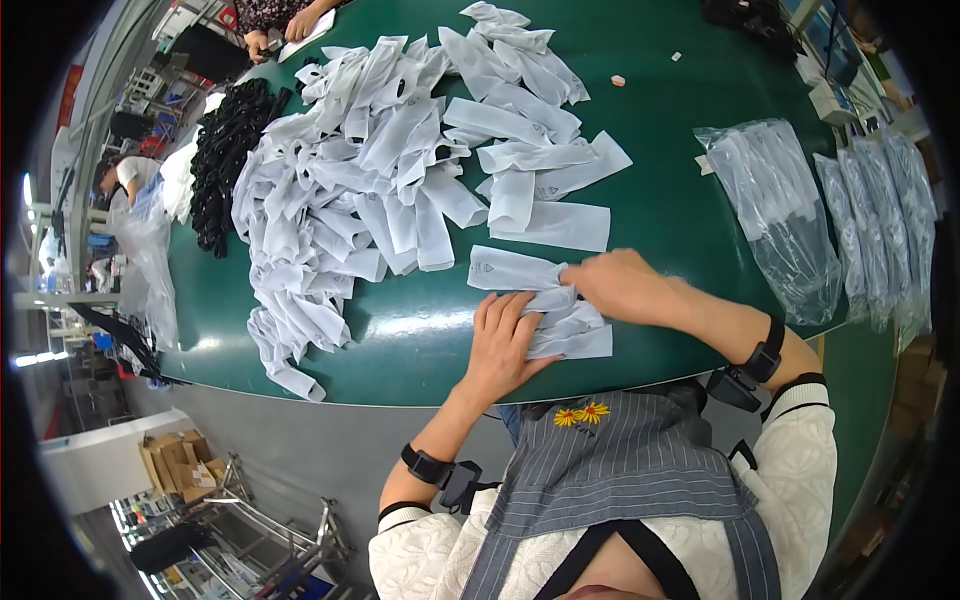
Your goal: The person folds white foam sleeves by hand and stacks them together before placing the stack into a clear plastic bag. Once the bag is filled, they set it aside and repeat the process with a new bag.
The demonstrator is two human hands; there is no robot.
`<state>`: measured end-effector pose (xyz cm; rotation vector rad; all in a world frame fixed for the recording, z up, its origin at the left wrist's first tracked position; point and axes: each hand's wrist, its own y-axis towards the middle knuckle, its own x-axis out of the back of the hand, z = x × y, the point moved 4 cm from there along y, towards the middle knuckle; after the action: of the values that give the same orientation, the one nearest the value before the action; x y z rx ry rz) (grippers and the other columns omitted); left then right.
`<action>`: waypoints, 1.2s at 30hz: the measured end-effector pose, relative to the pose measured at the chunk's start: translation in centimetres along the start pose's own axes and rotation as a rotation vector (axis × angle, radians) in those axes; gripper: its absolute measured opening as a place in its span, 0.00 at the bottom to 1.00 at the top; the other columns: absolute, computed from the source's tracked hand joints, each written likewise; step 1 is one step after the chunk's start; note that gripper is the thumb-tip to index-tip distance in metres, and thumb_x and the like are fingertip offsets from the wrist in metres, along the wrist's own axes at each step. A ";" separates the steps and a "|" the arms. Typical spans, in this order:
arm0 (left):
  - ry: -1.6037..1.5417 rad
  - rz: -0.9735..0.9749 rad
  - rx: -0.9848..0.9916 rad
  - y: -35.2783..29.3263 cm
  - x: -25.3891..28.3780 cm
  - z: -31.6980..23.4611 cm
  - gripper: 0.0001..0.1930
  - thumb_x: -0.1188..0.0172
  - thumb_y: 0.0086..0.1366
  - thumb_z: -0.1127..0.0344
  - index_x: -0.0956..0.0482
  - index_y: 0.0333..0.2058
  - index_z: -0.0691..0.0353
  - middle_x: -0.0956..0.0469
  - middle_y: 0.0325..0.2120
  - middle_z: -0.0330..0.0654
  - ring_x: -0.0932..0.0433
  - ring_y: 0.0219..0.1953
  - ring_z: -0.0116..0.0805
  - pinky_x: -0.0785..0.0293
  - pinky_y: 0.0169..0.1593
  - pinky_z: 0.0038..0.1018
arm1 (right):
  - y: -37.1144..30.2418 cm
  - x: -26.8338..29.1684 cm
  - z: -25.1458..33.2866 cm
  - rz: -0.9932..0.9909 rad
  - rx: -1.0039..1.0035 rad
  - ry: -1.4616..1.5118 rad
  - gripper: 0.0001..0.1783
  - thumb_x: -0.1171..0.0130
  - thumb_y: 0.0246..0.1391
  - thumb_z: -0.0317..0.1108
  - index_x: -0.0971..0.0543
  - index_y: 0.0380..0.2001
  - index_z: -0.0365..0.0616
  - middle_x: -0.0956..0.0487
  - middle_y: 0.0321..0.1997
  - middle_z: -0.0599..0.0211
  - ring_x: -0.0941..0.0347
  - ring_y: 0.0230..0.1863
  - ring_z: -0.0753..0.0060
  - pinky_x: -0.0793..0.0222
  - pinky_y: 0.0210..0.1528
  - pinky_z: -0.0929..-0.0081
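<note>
My left hand [503,340] rests on a short stack of frosted white plastic bags [585,340] near the table's front edge, its fingers stretched out over them. Just above and to the right, my right hand [618,287] is closed, its fingers pinching the right end of another frosted white bag [510,268] that bears a small printed mark. That bag lies flat to the left of the pinch. What is inside these bags cannot be made out. Beyond my hands, several loose bags [550,225] lie overlapping.
A large heap of frosted bags [370,150] covers the table's left and middle. Black cords [232,150] are bunched at its left. Clear plastic packs [775,210] lie at the right on the green table [420,365]. Another person's hands [300,25] work at the far edge.
</note>
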<state>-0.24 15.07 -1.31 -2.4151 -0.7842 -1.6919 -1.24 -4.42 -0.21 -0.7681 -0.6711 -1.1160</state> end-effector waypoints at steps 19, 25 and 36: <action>-0.018 0.022 0.060 -0.3 0.1 -1.2 0.41 0.27 0.42 0.50 0.32 0.52 0.65 0.36 0.56 0.58 0.37 0.59 0.59 0.43 0.60 0.50 | -1.8 -2.1 0.1 -0.339 0.483 -0.154 0.21 0.38 0.44 0.28 0.26 0.46 0.44 0.30 0.54 0.52 0.33 0.56 0.50 0.34 0.54 0.60; -0.187 -0.016 0.089 -1.7 -1.0 0.5 0.43 0.30 0.46 0.43 0.34 0.54 0.65 0.37 0.57 0.57 0.42 0.63 0.59 0.46 0.63 0.48 | -2.2 -3.6 3.2 -0.162 0.426 -0.105 0.43 0.30 0.38 0.49 0.33 0.58 0.44 0.34 0.57 0.49 0.38 0.59 0.50 0.43 0.59 0.55; -0.674 -0.202 0.221 6.2 -2.1 1.3 0.26 0.44 0.60 0.66 0.35 0.57 0.67 0.36 0.58 0.55 0.39 0.63 0.51 0.44 0.64 0.40 | -6.1 -5.2 0.2 -0.487 0.187 -0.154 0.48 0.30 0.34 0.45 0.35 0.61 0.45 0.34 0.51 0.48 0.37 0.52 0.48 0.40 0.52 0.53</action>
<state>3.17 9.45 -2.43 -2.8163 -1.2418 -0.7379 -8.59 -2.99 -2.98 -0.5446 -1.1169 -1.4165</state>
